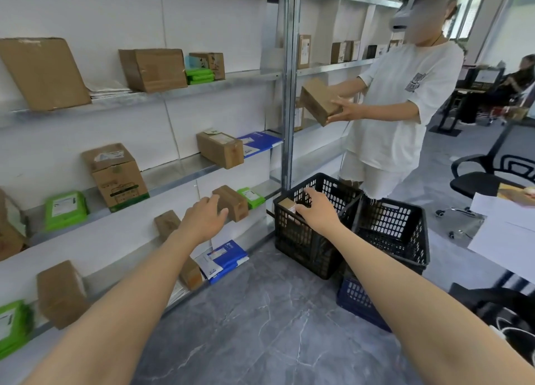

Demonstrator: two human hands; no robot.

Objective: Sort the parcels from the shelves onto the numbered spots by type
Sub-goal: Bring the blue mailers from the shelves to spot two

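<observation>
1. Cardboard parcels, green packets (66, 209) and blue-and-white mailers (225, 257) lie along the metal shelves (179, 179) on the left, against a white wall.
2. Our left hand (202, 219) reaches out to one of the lower shelves. Its fingers are loose and spread and hold nothing. The fingertips are at the left side of a small brown box (234, 203), but we cannot tell whether they touch it.
3. That brown box sits at an angle on the shelf. A green packet (251, 197) lies just beside it on the right.
4. Our right hand (317, 212) is over the near left corner of a black crate (304, 240) on the floor, to the right of the shelves. The thumb lies against a small cardboard box (286, 204) at the crate's rim and the index finger points away from us. We cannot tell whether the hand grips this box or only touches it.
5. A second black crate (396, 228) stands touching the first on its right. It rests on a blue crate (356, 297), which shows beneath it.
6. Farther off, on the right, another person in a white shirt (405, 95) stands at the next bay of shelves. This person holds a brown parcel (317, 101) in both hands, tilted, at about chest height.
7. At the right edge we see a black office chair (492, 176) and some white sheets of paper (503, 234). The floor (260, 312) is grey and veined like marble.
</observation>
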